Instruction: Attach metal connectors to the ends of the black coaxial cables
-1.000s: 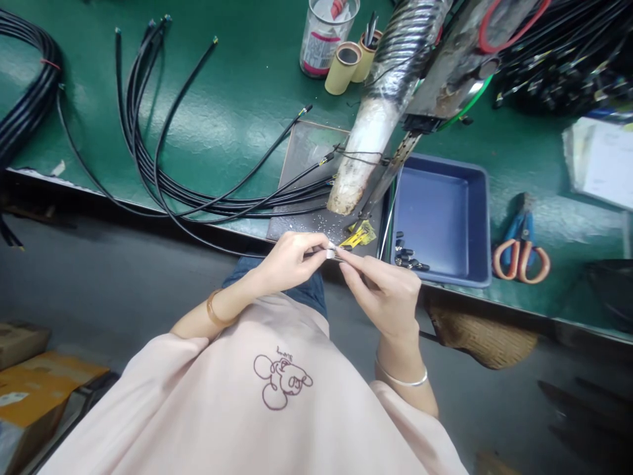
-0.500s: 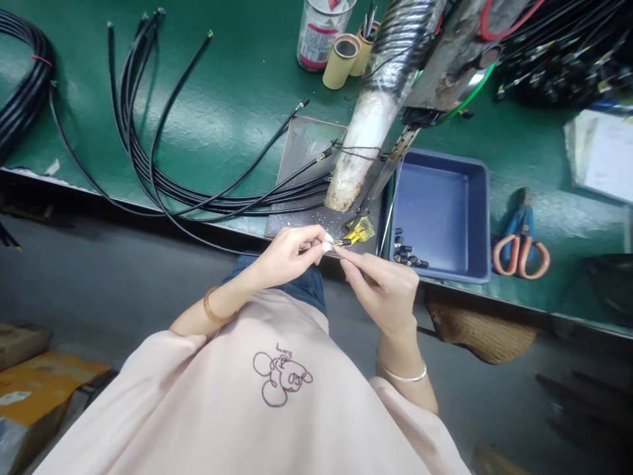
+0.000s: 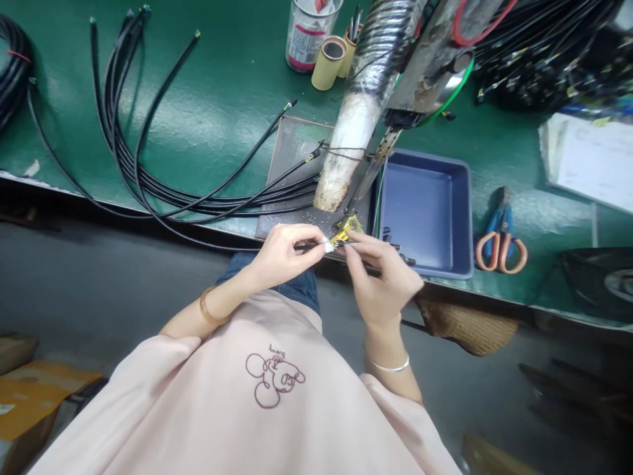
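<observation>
My left hand [image 3: 289, 254] is closed around a black cable [image 3: 237, 249] close to its end, with white coverings on the fingertips. The cable comes in from the left along the bench edge and shows between thumb and fingers. Right at that end, my right hand [image 3: 383, 267] has thumb and forefinger pinched together; the small thing between them is too hidden to name. Just beyond the fingertips is a yellow piece [image 3: 350, 227] at the foot of a slanting metal arm [image 3: 368, 181]. The blue tray [image 3: 428, 168] lies right of the fingers, with several small black connectors [image 3: 406, 259] in it.
Several black cables [image 3: 198, 201] curve over the green bench, their ends on a grey board [image 3: 297, 138]. A foil-wrapped duct [image 3: 351, 125] hangs above it. Orange-handled pliers [image 3: 502, 244], papers [image 3: 593, 152], a clear tub [image 3: 309, 39] and a yellow cup [image 3: 327, 66] stand around.
The view has shifted, so bench things sit further left. My right hand has turned, its fingers now more bent over the cable end. More of the cable shows in my left hand.
</observation>
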`<act>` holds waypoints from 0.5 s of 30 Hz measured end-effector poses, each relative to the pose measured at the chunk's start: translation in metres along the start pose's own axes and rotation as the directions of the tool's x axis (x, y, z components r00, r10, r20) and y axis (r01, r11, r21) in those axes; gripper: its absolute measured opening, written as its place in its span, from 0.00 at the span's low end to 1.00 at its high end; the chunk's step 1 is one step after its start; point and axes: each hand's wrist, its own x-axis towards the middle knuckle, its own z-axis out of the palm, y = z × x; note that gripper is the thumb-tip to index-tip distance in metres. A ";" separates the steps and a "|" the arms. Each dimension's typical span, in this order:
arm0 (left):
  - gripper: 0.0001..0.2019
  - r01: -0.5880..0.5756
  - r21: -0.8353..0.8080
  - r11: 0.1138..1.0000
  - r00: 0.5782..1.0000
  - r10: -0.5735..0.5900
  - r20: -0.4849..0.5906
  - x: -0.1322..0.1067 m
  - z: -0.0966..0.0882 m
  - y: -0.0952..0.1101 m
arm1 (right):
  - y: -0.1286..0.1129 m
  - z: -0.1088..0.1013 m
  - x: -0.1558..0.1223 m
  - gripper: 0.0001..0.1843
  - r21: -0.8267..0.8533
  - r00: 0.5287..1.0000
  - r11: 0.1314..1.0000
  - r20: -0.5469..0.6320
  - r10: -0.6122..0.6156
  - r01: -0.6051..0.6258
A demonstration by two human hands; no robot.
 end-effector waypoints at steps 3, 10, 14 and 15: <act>0.09 -0.015 0.045 0.999 1.000 0.016 -0.024 0.002 0.002 -0.001 | -0.001 0.005 0.003 0.06 0.022 1.000 1.000 0.019 -0.012 0.012; 0.09 0.033 0.013 0.999 0.998 -0.033 -0.050 0.006 0.004 0.000 | 0.003 0.010 0.007 0.10 -0.104 0.971 0.966 -0.027 -0.239 0.235; 0.08 0.034 0.006 0.999 0.998 -0.034 -0.050 0.007 0.005 0.000 | 0.005 0.011 0.007 0.10 -0.124 0.966 0.961 -0.047 -0.255 0.248; 0.08 0.032 0.011 0.999 0.998 -0.031 -0.053 0.007 0.005 0.000 | 0.005 0.011 0.007 0.10 -0.119 0.970 0.966 -0.052 -0.237 0.230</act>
